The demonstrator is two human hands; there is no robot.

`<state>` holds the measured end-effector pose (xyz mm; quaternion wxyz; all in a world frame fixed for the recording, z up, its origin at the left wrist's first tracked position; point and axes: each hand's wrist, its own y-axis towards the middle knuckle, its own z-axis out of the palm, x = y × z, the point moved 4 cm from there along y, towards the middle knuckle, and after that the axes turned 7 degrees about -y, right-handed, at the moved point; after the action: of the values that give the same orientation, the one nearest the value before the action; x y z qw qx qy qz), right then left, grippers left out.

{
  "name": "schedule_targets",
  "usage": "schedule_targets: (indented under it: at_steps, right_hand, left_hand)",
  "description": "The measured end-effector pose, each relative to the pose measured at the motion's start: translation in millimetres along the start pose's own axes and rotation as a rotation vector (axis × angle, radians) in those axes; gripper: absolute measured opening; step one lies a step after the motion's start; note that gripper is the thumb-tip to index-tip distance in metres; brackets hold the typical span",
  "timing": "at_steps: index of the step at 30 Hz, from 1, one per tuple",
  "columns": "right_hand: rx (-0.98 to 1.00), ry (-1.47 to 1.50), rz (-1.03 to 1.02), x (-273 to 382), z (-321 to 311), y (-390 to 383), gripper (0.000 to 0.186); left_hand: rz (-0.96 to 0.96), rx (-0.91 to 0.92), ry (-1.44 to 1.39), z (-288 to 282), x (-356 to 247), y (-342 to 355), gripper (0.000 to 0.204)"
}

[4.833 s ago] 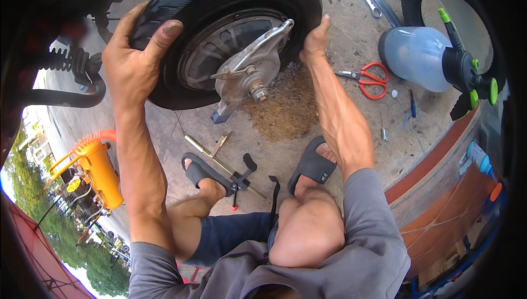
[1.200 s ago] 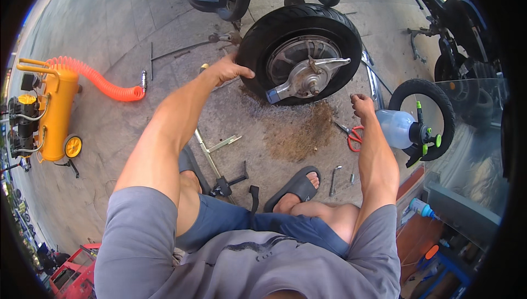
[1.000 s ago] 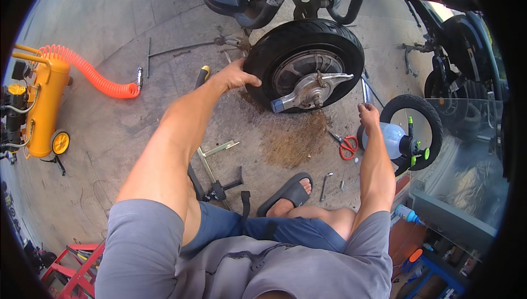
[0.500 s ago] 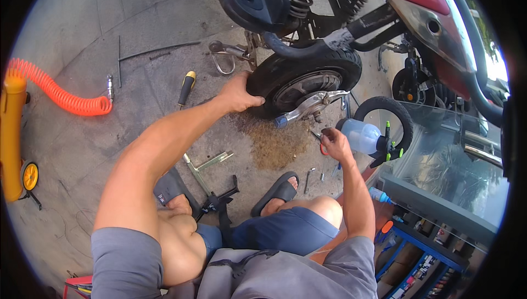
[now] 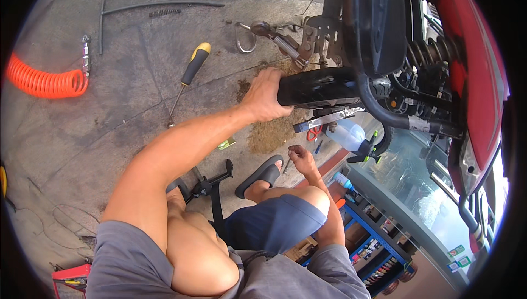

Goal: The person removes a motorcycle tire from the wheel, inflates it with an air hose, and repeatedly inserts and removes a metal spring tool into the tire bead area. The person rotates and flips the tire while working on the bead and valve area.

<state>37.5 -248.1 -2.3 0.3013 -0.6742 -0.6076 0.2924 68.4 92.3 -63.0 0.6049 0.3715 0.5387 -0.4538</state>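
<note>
Item 1: left hand [image 5: 267, 95], near the centre of the view, is resting on the black tyre [image 5: 318, 86]; its grip is pressing the tread with fingers curled over the tyre's near edge, the arm reaching up from 7 o'clock.

Item 2: tyre, mounted on a wheel beneath the red scooter [image 5: 466, 79], is sitting just right of centre toward 1 o'clock, partly hidden by the black mudguard [image 5: 376, 19] above it. A metal bracket [image 5: 329, 119] is showing at the tyre's lower edge.

Item 3: right hand [image 5: 301, 159], at 5 o'clock of centre, is hovering low above the concrete floor [image 5: 110, 129], near the right knee; its fingers are loosely curled, and whether its grip is holding anything cannot be told.

Item 4: spray bottle [image 5: 351, 137], translucent with a black and green head, is lying at 4 o'clock, just beside the tyre. Red-handled scissors [image 5: 314, 133] are lying between bottle and bracket.

Item 5: screwdriver [image 5: 189, 74], yellow and black handle, is lying on the floor at 10 o'clock, well apart from the left hand.

Item 6: orange coiled air hose [image 5: 46, 81] is lying at 9 o'clock, by the rim.

Item 7: black sandal [image 5: 259, 175] is resting at 6 o'clock, near the right hand.

Item 8: a brown stain [image 5: 269, 134] is marking the floor below the tyre.
</note>
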Motion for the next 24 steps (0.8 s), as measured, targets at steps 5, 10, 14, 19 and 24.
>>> schedule_targets:
  at_steps: [5,10,14,19,24]
  right_hand:
    - [0.028,0.061,0.049,10,6,6,0.035]
    - [0.040,0.031,0.080,14,9,6,0.036]
    - [0.045,0.059,0.075,13,11,3,0.036]
    - [0.072,0.097,0.096,9,15,0,0.035]
    - [0.033,0.130,0.098,8,15,-3,0.032]
  left_hand:
    - [-0.044,0.071,-0.062,0,5,4,0.070]
    - [-0.079,0.084,-0.080,-1,1,5,0.068]
    - [-0.072,0.076,-0.118,-2,-1,5,0.065]
    - [-0.098,0.064,-0.129,-3,-4,5,0.065]
    - [-0.125,0.079,-0.121,-3,-7,6,0.064]
